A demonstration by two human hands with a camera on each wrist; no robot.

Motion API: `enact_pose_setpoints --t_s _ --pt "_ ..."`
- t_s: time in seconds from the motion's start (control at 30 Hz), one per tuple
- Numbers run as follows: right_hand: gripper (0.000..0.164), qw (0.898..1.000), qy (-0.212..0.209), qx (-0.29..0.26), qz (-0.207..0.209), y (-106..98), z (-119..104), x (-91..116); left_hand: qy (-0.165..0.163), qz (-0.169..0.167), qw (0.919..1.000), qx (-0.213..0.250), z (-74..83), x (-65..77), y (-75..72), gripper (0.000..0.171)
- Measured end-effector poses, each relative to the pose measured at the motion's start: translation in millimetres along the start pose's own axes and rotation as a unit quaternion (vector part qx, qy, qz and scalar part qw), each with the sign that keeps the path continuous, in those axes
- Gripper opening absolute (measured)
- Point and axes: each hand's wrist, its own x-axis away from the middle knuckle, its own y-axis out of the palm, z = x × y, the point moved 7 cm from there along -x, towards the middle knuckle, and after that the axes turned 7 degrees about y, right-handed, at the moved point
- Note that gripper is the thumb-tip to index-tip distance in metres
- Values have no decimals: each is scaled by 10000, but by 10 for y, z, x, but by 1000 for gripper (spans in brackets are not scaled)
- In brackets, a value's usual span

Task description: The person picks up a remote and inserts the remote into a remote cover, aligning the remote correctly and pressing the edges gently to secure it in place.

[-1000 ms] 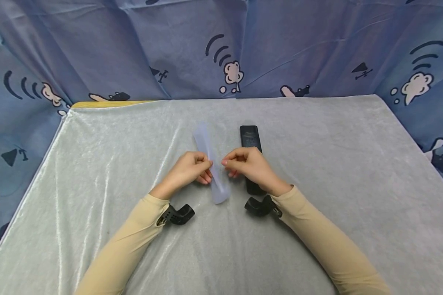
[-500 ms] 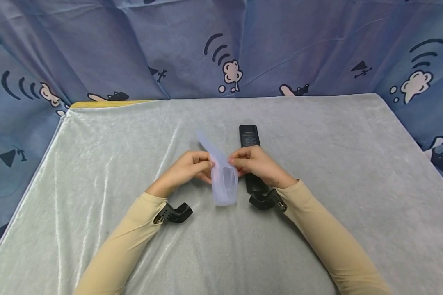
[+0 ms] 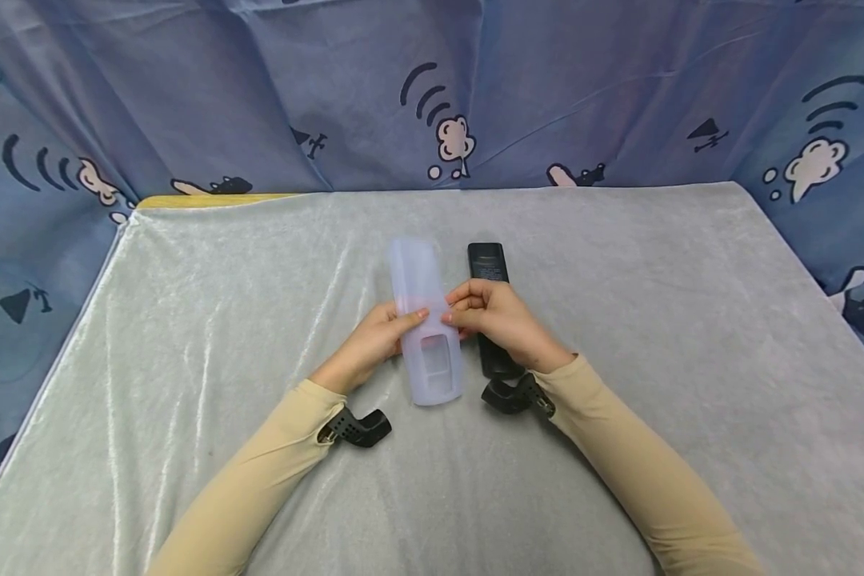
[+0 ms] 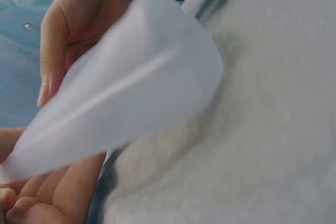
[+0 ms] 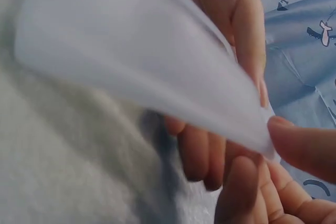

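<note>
A translucent, pale bluish-white remote control cover (image 3: pixel 416 276) with a rectangular cut-out near its close end is held between both hands above the table. My left hand (image 3: pixel 370 342) grips its left edge, thumb on top and the other fingers behind. On the right edge, my right hand (image 3: pixel 502 322) pinches it between thumb and fingers. The cover (image 4: pixel 131 82) fills the middle of the left wrist view, bent and narrowing toward the fingers. In the right wrist view, the cover (image 5: pixel 121 51) hides part of the left hand. A black remote control (image 3: pixel 486 260) lies partly under my right hand.
A pale grey velvety cloth (image 3: pixel 619 264) covers the table, with long creases on the left. A blue patterned curtain (image 3: pixel 562 88) hangs behind and at both sides. A yellow strip (image 3: pixel 216 201) shows at the far left edge.
The cover was edge-on in my left hand; it has turned to lie broad side up. My right hand was apart from it, then took hold of its right edge. The remote control stayed put.
</note>
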Motion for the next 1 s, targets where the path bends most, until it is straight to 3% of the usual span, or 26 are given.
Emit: enact_pose_setpoints --t_s 0.2,0.47,0.7,1.0 --pt "22 9990 -269 289 195 -71 -47 5 50 14 9959 899 0 -16 1 42" --pt "23 9952 -92 729 650 -351 20 81 180 -237 9864 1614 40 -34 42 41" --pt "23 9889 291 970 1091 -629 217 227 234 -156 9819 1874 70 -29 17 41" --pt "43 9695 791 1930 1287 -695 315 234 286 -152 9784 2040 68 -21 -12 42"
